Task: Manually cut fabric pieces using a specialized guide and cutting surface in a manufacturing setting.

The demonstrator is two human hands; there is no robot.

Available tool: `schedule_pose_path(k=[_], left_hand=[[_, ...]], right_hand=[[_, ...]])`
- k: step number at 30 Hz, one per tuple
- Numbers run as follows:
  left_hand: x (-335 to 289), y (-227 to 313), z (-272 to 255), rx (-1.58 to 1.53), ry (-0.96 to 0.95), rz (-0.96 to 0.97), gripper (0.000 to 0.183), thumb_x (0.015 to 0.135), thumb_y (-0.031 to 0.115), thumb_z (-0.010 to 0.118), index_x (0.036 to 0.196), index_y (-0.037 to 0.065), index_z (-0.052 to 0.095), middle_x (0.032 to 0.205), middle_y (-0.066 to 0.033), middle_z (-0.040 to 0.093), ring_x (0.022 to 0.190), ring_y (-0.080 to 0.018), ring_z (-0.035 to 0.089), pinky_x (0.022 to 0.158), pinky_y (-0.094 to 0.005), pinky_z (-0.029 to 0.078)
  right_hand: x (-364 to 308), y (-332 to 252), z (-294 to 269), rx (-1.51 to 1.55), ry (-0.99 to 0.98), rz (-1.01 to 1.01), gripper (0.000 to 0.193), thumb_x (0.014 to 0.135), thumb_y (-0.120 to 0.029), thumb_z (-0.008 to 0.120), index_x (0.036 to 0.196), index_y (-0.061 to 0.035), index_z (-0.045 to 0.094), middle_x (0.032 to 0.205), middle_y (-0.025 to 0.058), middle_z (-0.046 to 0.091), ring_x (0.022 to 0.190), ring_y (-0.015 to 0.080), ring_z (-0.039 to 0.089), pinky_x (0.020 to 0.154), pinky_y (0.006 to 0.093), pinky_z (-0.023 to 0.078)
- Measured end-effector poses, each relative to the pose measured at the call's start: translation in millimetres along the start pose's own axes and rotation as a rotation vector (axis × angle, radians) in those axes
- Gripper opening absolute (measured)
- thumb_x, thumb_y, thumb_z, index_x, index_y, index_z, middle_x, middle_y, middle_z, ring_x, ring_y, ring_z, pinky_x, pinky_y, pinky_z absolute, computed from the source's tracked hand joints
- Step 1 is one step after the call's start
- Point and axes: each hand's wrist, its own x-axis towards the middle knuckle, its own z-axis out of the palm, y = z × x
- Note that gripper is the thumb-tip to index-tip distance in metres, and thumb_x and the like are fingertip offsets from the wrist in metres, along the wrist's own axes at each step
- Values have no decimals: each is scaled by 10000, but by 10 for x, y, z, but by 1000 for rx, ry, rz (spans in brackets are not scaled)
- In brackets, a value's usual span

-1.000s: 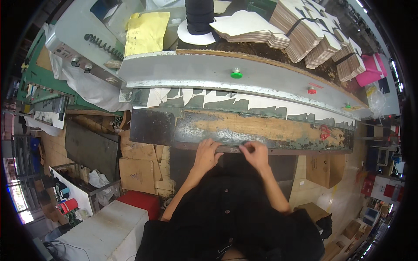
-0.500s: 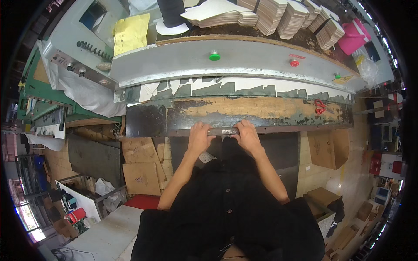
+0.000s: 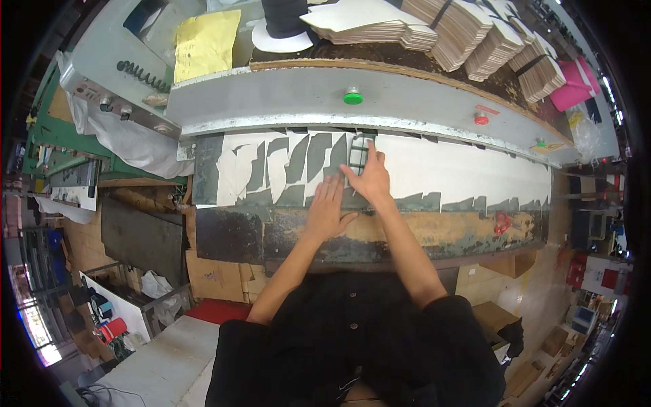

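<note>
A white sheet (image 3: 413, 163) with rows of cut-outs lies on the dark green bed beneath the grey machine beam (image 3: 271, 102). My right hand (image 3: 371, 179) reaches over the sheet, its thumb and fingers on either side of a narrow metal cutting die (image 3: 358, 154) with cross bars. Beside it, my left hand (image 3: 328, 209) rests flat, fingers stretched out over the sheet's near edge. To the left, loose white cut pieces (image 3: 234, 173) lie among dark gaps. Red-handled scissors (image 3: 502, 222) sit on the worn wooden front ledge (image 3: 413, 229).
On the shelf above the beam stand several stacks of cut pieces (image 3: 461, 34), a black roll (image 3: 285, 17), a yellow paper (image 3: 207, 44) and a pink container (image 3: 574, 83). A green button (image 3: 352, 98) and red button (image 3: 481, 119) stick out from the beam. Cardboard (image 3: 215, 278) leans below.
Both hands have left the bar at the front edge and moved forward onto the sheet. More of the sheet now shows in front of the beam. My right hand has taken hold of the cutting die.
</note>
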Motion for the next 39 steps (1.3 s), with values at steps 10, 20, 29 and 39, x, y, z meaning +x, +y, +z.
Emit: schedule_pose_path(k=[10, 20, 29, 39], left_hand=[[-299, -56, 325, 0, -33, -12, 1022, 957, 584, 721, 1652, -67, 351, 1746, -247, 333, 1628, -424, 288, 1336, -548, 210], [-360, 45, 417, -89, 95, -21, 917, 935, 431, 790, 1610, -56, 406, 1697, -248, 406, 1574, -445, 367, 1313, -567, 262], [17, 294, 642, -370, 82, 88, 904, 912, 326, 818, 1622, -56, 408, 1628, -277, 501, 1556, -420, 441, 1303, -539, 319], [86, 206, 698, -346, 93, 85, 864, 893, 293, 814, 1572, -93, 447, 1610, -274, 521, 1519, -418, 479, 1274, -537, 358]], right_hand=[[66, 796, -825, 220, -370, -187, 367, 809, 19, 819, 1163, -58, 758, 1241, 155, 736, 1170, 287, 732, 1089, 482, 575], [-173, 1259, -575, -252, -235, -498, 141, 853, -55, 726, 979, -92, 775, 1636, 254, 491, 1570, 458, 403, 1313, 694, 193], [-747, 1437, 114, -22, -18, -246, 366, 823, -167, 914, 1024, -64, 626, 1602, 329, 531, 1619, 473, 345, 1306, 709, 98], [-609, 1423, 154, 55, 32, -287, 377, 842, -213, 880, 1057, -109, 589, 1558, 338, 572, 1608, 491, 352, 1281, 753, 46]])
